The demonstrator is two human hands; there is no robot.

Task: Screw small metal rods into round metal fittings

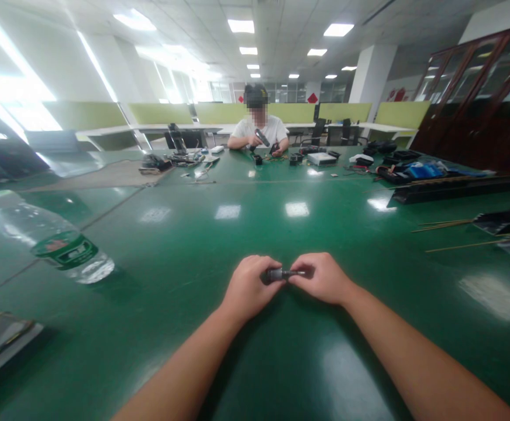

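Observation:
Between my two hands, just above the green table [185,327], lies a small black-and-grey cylinder with a thin metal shaft [275,273]. My left hand [250,287] is closed round the thick end, its thumb and fingers pressed on the body. The thin shaft points right, where my right hand [325,277] pinches its tip between thumb and forefinger. The object is held roughly level. My palms and fingers cover part of it, so its exact kind cannot be made out.
A clear water bottle [68,248] with a green label is at left, a flat dark device [3,345] at lower left. Black metal channels [457,188] and thin rods [452,224] lie right. Across the table, a person [259,131] holds a dark tool among scattered parts.

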